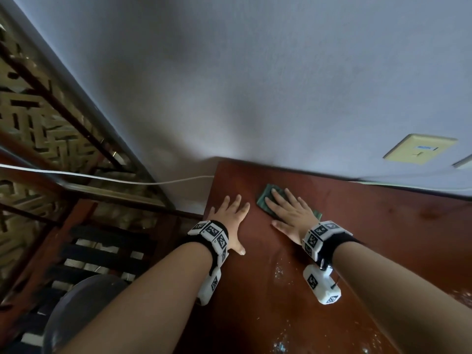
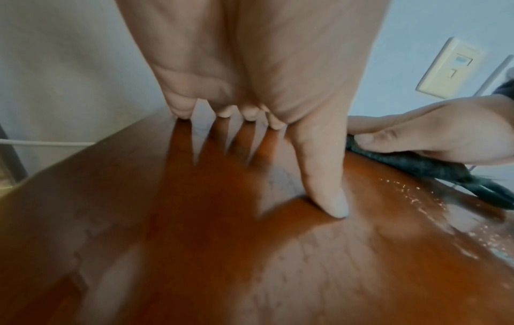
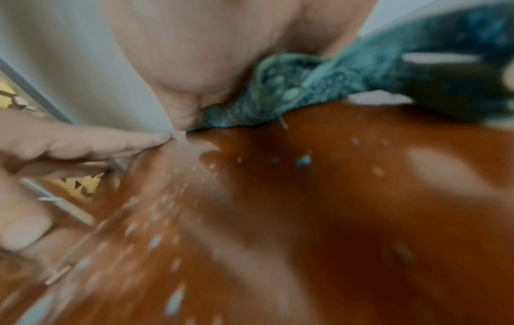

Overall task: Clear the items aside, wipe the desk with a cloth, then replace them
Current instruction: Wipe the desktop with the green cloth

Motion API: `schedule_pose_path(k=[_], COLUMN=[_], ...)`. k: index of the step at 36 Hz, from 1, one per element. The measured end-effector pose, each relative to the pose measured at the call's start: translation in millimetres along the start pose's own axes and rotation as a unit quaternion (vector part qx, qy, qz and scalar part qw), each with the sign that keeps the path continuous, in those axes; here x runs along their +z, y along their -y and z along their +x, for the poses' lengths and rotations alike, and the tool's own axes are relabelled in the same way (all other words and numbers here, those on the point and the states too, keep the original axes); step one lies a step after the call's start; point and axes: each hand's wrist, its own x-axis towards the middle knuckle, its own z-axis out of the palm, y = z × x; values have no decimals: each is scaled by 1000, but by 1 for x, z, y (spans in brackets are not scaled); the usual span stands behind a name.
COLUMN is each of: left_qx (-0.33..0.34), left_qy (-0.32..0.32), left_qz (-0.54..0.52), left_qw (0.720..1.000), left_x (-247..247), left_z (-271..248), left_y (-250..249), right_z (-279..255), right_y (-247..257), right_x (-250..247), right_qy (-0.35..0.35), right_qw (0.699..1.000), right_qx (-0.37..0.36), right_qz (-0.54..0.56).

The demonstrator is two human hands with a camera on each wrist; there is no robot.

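green cloth [image 1: 268, 198] lies flat on the red-brown wood desk [image 1: 383, 238], near the back left corner, close to the wall. it's bunched w/ a loose thread at its near edge. desk top is shiny w/ small wet drops near the front.

left hand [image 1: 228, 217]: flat, fingers spread | right hand [image 1: 287, 210]: apparently flat, pressing down

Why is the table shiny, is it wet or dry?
Wet. Water droplets glisten on the desk near the right hand, which presses a green cloth flat.
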Motion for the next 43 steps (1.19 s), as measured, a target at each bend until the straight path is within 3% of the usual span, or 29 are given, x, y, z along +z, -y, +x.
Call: schedule_pose_path(k=[8, 14, 20, 22, 24, 26, 32, 36, 39, 43], left_qx=[-12, 25, 20, 22, 24, 23, 28, 26, 26, 23], left_qy=[-18, 3, 12, 13, 15, 15, 17, 15, 17, 14], left_qz=[18, 100, 43, 33, 29, 29, 14, 11, 16, 18], left_qw=[1000, 995, 999, 999, 999, 999, 999, 999, 999, 999], left_x=[4, 20, 45, 45, 44, 45, 48, 50, 50, 49], left_z=[-15, -33, -41, -41, -42, -41, -39, -38, -38, -39], left_y=[-13, -10, -10, -10, -10, -9, -6, -6, -5, -6], right_z=[-50, -83, -93, -92, -89, -81, -39, -14, -12, -21], right_y=[22, 42, 45, 47, 48, 43, 11, 7, 18, 33], right_x=[21, 38, 41, 33, 21, 6, -18, -8, 6, 14], right_qy=[-7, -20, -18, -57, -143, -210, -215, -93, -64, -32], right_qw=[996, 990, 980, 953, 892, 860, 892, 960, 983, 993], right_qx=[-64, -91, -96, -43, 29, 75, 143, 144, 116, 49], right_qz=[62, 106, 172, 294, 427, 459, 370, 220, 128, 104])
